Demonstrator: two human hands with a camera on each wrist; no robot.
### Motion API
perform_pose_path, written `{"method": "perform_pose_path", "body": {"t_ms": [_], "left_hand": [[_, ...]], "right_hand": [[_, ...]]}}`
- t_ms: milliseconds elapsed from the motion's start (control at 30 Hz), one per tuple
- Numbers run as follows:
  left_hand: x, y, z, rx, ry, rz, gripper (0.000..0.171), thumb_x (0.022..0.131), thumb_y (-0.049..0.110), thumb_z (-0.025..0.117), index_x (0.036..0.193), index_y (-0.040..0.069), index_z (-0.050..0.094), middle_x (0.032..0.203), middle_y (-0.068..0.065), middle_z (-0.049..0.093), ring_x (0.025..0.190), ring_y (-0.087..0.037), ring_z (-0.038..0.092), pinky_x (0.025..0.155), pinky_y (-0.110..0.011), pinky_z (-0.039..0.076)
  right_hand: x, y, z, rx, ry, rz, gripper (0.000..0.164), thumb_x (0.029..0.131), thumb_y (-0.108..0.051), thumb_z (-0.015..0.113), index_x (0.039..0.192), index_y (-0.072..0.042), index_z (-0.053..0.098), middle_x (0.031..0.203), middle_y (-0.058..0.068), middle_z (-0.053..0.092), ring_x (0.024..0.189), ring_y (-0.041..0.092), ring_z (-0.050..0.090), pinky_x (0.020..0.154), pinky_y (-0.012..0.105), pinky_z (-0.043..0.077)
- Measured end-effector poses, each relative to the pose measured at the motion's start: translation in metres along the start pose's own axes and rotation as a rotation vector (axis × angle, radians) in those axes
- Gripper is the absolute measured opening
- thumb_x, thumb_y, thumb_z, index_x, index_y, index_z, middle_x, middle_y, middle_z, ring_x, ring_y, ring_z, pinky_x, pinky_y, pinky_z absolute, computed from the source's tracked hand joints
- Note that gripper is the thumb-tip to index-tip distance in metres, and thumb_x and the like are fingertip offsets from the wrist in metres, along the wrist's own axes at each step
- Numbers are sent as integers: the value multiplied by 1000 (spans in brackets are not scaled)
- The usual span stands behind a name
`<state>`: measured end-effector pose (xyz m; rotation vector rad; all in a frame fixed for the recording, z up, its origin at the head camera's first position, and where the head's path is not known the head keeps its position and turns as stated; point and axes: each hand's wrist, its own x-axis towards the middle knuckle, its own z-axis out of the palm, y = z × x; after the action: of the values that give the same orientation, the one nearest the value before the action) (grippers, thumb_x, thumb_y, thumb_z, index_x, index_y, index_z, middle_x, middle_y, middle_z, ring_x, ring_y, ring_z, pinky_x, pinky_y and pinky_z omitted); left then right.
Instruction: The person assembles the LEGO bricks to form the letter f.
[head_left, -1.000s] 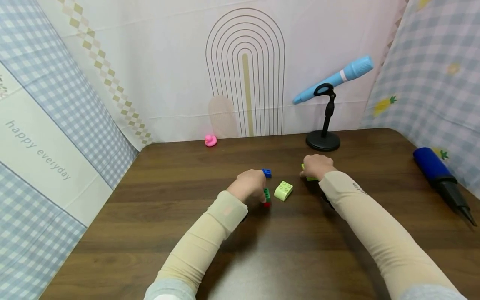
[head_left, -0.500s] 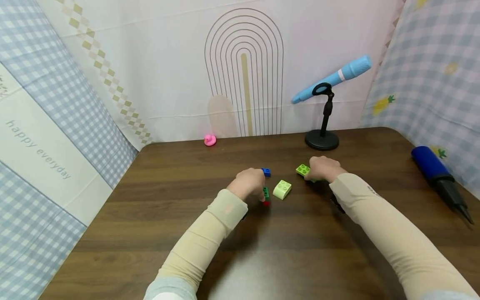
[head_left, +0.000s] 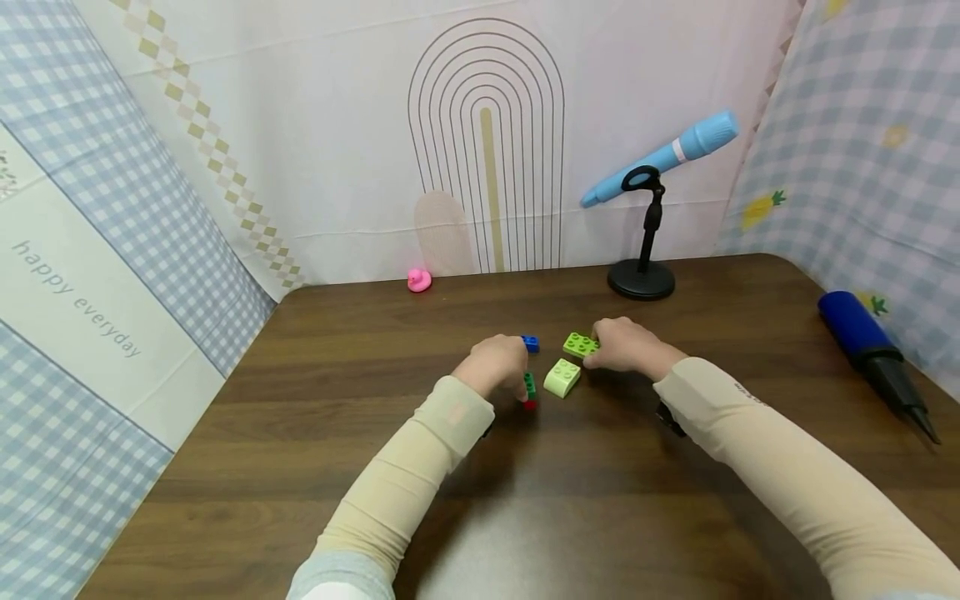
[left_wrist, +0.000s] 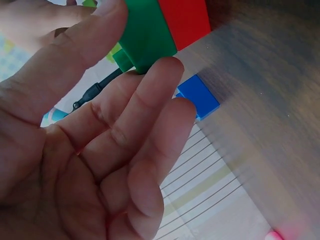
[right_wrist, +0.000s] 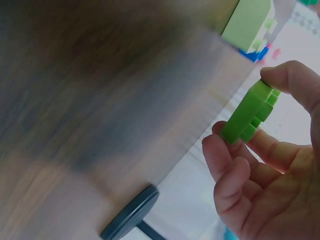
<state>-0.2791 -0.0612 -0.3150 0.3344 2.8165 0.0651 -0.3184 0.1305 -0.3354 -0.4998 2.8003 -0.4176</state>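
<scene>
Far left on my head feed, the pink duck (head_left: 418,281) sits at the back edge of the desk (head_left: 337,417). Next comes my left hand (head_left: 491,367), its thumb and forefinger pinching the green brick (left_wrist: 150,32), the other fingers loosely bent. The red brick (left_wrist: 186,22) is right against the green one, on the desk side. Just behind them lies the blue brick (head_left: 531,344), free of any grip.

The pale brick (head_left: 562,378) stands alone between my hands, with the lime brick (head_left: 579,344) near it, farther back. My right hand (head_left: 624,344) pinches the lime brick by two ends, thumb against forefinger, gap only as wide as the brick; the remaining fingers curl without a load. I can't tell whether the brick touches the desk. The stand (head_left: 641,279) is behind that hand.

To handle this well, I'd hold the lime brick level, studs uncovered, and pass it clear of the pale brick so neither gets knocked. With the left, I'd use light, steady pressure, low on the green brick, so the pair doesn't tip or twist.
</scene>
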Motion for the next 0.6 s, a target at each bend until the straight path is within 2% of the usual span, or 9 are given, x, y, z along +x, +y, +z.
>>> {"method": "perform_pose_path", "body": {"t_ms": [200, 600], "left_hand": [[-1, 1, -1, -7, -16, -5, 24, 62, 28, 78, 67, 15, 58, 72, 2, 55, 67, -14, 48, 55, -31, 40], [-1, 1, 0, -35, -7, 13, 23, 63, 26, 78, 67, 12, 60, 68, 1, 54, 64, -14, 47, 54, -29, 40]], "right_hand": [[-5, -14, 4, 23, 11, -73, 41, 76, -22, 61, 106, 5, 53, 84, 8, 53, 68, 19, 47, 58, 30, 38], [-15, -34, 13, 74, 1, -215, 34, 74, -18, 61, 101, 2, 55, 81, 6, 53, 66, 17, 47, 58, 28, 40]]}}
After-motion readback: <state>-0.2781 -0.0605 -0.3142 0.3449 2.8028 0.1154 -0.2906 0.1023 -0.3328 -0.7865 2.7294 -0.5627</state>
